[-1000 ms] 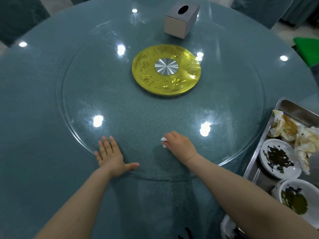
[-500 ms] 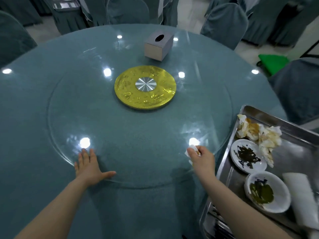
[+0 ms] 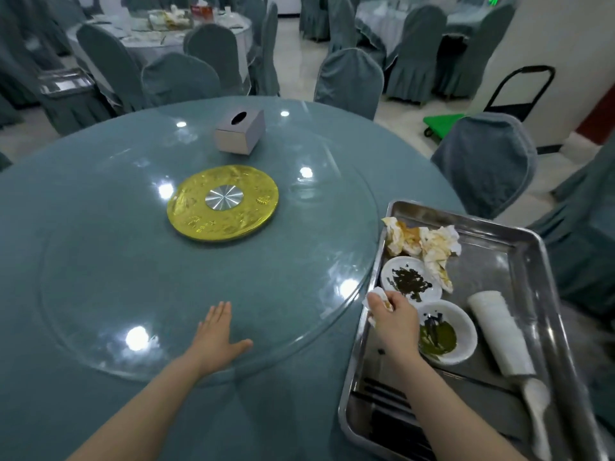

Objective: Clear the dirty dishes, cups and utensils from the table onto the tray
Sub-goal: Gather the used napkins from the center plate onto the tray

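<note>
A steel tray (image 3: 519, 247) sits at the table's right edge. It holds two white dishes with dark food residue (image 3: 411, 282) (image 3: 447, 332), crumpled stained napkins (image 3: 422, 242), a stack of white cups lying on its side (image 3: 501, 332), a white spoon (image 3: 537, 407) and dark chopsticks (image 3: 386, 394). My right hand (image 3: 392, 314) is over the tray's left rim and pinches a small white tissue scrap (image 3: 374, 296). My left hand (image 3: 216, 334) rests flat, fingers straight, on the near edge of the glass turntable (image 3: 133, 261).
A gold disc with a silver hub (image 3: 223, 202) marks the turntable's centre, and a grey tissue box (image 3: 239, 131) stands beyond it. Covered chairs ring the table (image 3: 482, 161). A green cart (image 3: 444, 124) and other set tables lie farther back.
My right hand carried the tissue scrap from the turntable's near middle rightward to the tray's left rim. The view tilted up. My left hand stays flat on the glass.
</note>
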A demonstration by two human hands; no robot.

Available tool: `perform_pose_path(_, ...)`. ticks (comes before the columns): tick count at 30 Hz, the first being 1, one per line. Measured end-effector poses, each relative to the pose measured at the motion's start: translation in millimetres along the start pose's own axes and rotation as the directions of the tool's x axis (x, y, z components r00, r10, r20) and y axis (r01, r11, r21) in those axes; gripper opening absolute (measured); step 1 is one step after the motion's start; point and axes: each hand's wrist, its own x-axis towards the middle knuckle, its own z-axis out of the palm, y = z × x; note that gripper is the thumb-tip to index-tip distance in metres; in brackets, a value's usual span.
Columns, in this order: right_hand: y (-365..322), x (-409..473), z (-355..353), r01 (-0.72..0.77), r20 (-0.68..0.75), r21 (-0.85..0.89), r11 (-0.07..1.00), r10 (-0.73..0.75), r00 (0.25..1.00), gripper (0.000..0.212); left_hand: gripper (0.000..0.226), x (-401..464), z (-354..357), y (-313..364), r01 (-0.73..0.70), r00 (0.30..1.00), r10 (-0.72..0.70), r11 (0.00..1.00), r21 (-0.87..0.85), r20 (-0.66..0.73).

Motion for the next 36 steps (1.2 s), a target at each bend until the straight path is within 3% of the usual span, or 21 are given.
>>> perform_pose_path(8,-14,51,-37,-0.041,-0.105,0.117,0.992,0.053,0.993,0.026,0.077,5,-13,61,-0.153,0.981,0.117,0.957,-0.248,-0.156)
perform_pose_path(13,-20,106,-45,-0.109,-0.117,0.126,0.986,0.124,0.985,0.018,0.073,14,-15,77,-0.106,0.989,0.071,0.954,-0.28,-0.13)
perform_pose_path(25,-29,212,-34,-0.148,-0.136,0.175,0.973,0.173,0.975,0.03,0.08,58,-7,80,0.051,0.994,-0.089,0.887,-0.459,-0.062)
perform_pose_path(33,-29,231,-29,-0.15,-0.082,0.106,0.983,0.159,0.984,0.045,0.081,55,10,68,0.126,0.984,-0.172,0.862,-0.491,-0.048)
perform_pose_path(36,-26,225,-31,-0.1,-0.074,0.051,0.994,0.104,0.992,0.042,0.08,50,14,65,0.131,0.983,-0.175,0.867,-0.48,-0.048)
